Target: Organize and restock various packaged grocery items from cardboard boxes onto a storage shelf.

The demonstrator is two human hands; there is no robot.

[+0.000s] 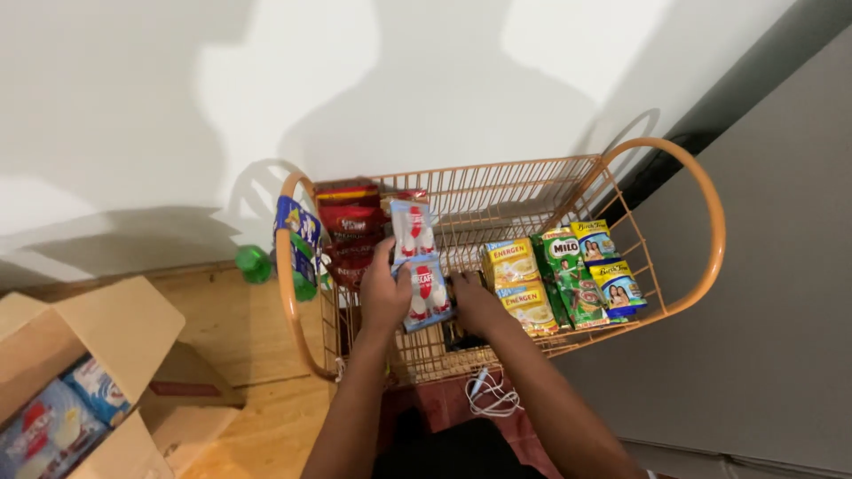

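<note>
Over wire basket (710,239) centre, left hand (383,297) fingers pinch light, limp, crinkly sachet strip (422,266) at its 9 o'clock edge; right hand (475,303) grip indeterminate.

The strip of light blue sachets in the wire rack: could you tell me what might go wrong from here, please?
1. The sachet strip is long and limp, gripped by the left hand at one edge only; it may flop or tear at a seam.
2. The right hand works low between the strip and the yellow packets; it could knock those upright packets over.
3. A white cable lies loose by the forearms and might snag on the orange wire rack.
</note>
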